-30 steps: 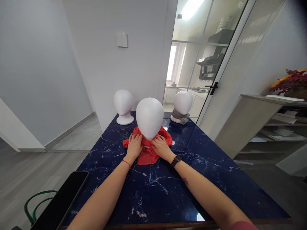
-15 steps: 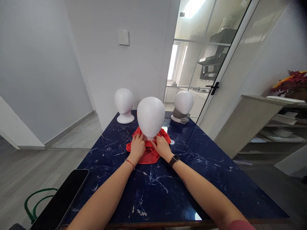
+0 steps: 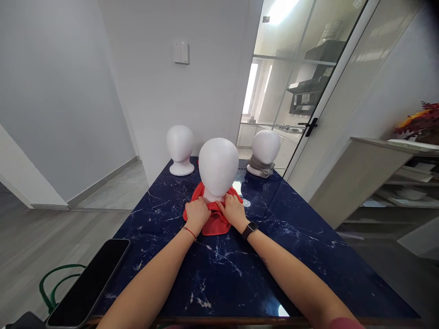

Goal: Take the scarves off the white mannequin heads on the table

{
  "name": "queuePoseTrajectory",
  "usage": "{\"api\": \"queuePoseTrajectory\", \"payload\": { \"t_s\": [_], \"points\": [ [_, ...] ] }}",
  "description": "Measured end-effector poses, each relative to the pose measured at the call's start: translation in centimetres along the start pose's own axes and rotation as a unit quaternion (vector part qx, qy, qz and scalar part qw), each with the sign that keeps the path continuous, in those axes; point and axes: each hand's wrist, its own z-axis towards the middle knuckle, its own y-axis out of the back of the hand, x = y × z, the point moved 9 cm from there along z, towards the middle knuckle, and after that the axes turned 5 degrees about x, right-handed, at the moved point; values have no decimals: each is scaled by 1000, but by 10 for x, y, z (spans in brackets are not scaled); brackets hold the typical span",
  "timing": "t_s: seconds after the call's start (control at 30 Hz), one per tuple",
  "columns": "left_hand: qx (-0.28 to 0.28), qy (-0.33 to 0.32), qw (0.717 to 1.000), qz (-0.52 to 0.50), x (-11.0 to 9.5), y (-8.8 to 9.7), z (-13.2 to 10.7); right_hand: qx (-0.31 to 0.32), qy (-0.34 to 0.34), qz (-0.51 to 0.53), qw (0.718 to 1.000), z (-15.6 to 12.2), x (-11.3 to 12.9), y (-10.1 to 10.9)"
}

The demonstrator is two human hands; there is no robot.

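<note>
A white foam mannequin head stands upright in the middle of the dark blue marble table. A red scarf is bunched around its neck and spills onto the table toward me. My left hand grips the scarf at the left of the neck, fingers curled into the cloth. My right hand presses and holds the scarf on the right side; a black watch sits on that wrist.
A bare white foam head stands at the table's far left, and another foam head with a grey scarf at the far right. A black phone lies at the near left edge. A glass door and a shelf unit are to the right.
Both hands have drawn the red scarf in closer around the neck, so its spread on the table has shrunk. The view has shifted slightly.
</note>
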Motion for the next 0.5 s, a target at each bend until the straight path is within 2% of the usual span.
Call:
{"api": "queuePoseTrajectory", "payload": {
  "t_s": [0.1, 0.2, 0.27, 0.37, 0.5],
  "points": [
    [-4, -6, 1000, 2, -1, 1, -1, -7, 6, -7, 1000, -2, 1, 1],
    [-69, -68, 995, 12, -9, 14, -5, 13, -17, 4, 1000, -5, -5, -2],
    [-100, -113, 989, 6, -13, 20, -8, 41, -62, 21, 997, -8, -14, -5],
    [-93, -135, 986, -19, -11, 17, -7, 57, -133, 29, 989, -12, -27, -5],
    [-57, -136, 988, -40, -8, 9, -2, 43, -150, 15, 988, -12, -29, -1]
  ]
}}
